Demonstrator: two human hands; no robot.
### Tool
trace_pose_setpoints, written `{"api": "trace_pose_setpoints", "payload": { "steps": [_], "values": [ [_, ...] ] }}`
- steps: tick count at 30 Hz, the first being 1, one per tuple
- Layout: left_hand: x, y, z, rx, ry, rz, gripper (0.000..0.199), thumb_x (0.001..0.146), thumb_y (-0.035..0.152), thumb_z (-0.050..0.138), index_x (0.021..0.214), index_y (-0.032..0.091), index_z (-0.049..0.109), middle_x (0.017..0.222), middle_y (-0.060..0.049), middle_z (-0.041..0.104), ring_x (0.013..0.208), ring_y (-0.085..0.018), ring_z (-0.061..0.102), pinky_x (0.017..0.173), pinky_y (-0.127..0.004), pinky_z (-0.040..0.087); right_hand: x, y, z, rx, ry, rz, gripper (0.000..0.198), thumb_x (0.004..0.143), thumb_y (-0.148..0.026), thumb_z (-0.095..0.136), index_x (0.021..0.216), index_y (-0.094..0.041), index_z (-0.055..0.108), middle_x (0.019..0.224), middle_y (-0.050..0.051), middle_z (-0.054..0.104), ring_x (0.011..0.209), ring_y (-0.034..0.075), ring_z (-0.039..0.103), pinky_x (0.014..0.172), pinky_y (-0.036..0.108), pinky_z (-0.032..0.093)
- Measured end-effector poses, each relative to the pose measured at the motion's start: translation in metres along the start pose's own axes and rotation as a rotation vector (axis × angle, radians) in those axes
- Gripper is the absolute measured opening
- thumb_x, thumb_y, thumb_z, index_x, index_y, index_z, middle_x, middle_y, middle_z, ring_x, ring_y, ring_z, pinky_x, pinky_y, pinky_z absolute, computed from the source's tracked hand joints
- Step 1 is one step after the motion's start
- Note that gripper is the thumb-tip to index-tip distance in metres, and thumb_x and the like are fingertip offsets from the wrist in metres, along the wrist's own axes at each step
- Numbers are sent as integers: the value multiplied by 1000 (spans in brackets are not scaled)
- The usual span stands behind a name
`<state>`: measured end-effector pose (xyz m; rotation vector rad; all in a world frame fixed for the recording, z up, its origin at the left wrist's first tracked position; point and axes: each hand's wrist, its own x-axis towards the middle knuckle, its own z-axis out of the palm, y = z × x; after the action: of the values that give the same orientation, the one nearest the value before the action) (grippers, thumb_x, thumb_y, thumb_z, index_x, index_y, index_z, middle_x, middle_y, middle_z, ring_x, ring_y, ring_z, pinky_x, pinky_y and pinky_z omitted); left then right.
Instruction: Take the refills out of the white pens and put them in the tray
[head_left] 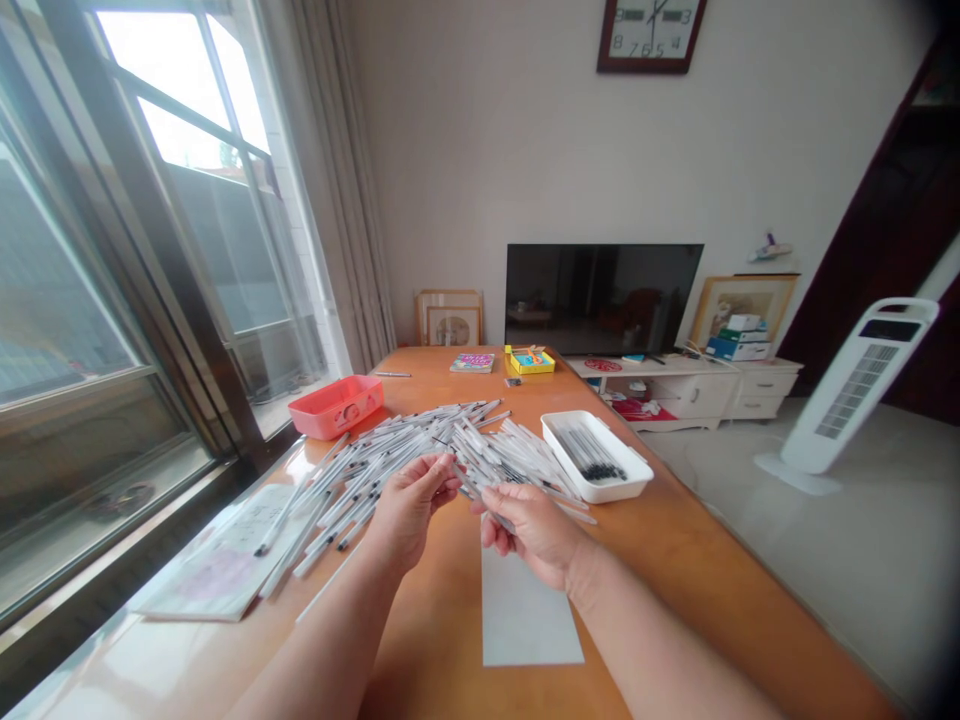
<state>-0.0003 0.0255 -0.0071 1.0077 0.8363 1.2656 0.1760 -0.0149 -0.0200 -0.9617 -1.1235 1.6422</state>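
Both my hands meet over the near edge of a pile of pens. My left hand (420, 500) is closed, thumb and forefinger pinching the far end of a slim, pale pen (471, 488). The other end lies in my closed right hand (529, 530), its thumb along the barrel. Whether the pen is in one piece is too small to tell. Beyond and to the left spread many clear-barrelled pens (367, 470), several with black ends. On the right, a white tray (636, 478) holds thin refills (589, 445) with black ends. Under my right hand lies a white sheet (529, 620).
A red plastic basket (337, 415) stands at the table's left edge, near a booklet (217, 570) partly under pens. Farther back are a yellow box (531, 362) and a colourful booklet (472, 363). A television (600, 300) and white tower fan (855, 390) stand beyond the table (675, 600).
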Motion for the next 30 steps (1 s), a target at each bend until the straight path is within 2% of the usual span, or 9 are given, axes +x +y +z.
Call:
{"api": "trace_pose_setpoints", "payload": {
  "steps": [5,10,17,20,24,27,30],
  "values": [
    [1,-1,-2,-24,-48,7,25,78,37,79,89,15,73,94,-7,73,73,-10,61,76,-23,50,-1,-1,-1,27,-54,26,41,86,-54,65,89,-13,66,59,2,63,49,9,46,52,24,32],
    [4,0,-6,-71,-111,-11,26,78,33,79,97,16,73,103,-9,73,87,-14,66,85,-26,51,-2,-4,-4,96,-107,29,38,84,-51,68,85,-14,65,54,-2,58,46,9,45,51,24,30],
    [1,8,-8,-14,-120,-19,35,78,39,79,104,16,74,103,-11,74,89,-18,67,84,-30,51,-7,-7,0,28,-127,0,37,85,-49,67,93,-13,67,68,9,71,55,12,54,57,25,38],
    [3,11,-13,89,-8,28,42,77,47,78,106,16,73,102,-12,74,94,-22,68,84,-32,50,-5,-10,-6,67,-35,-60,35,84,-48,69,93,-14,67,70,8,71,55,12,54,56,25,38],
    [13,5,-22,248,203,105,45,70,50,81,99,16,74,93,-11,75,85,-21,67,75,-29,48,3,-14,-18,184,164,-119,30,81,-45,73,91,-17,65,71,7,72,55,12,53,55,24,38],
    [21,-8,-26,368,214,160,37,72,46,79,97,19,74,90,-9,74,84,-21,66,74,-28,46,6,-15,-23,254,256,-131,28,79,-41,75,89,-18,65,72,7,71,56,12,54,54,24,39],
    [25,-21,-28,631,162,309,22,77,36,73,95,23,75,94,-8,74,87,-23,65,80,-32,45,6,-17,-25,285,301,-150,27,76,-40,78,87,-17,67,75,7,70,60,12,55,55,24,41]
  ]
}}
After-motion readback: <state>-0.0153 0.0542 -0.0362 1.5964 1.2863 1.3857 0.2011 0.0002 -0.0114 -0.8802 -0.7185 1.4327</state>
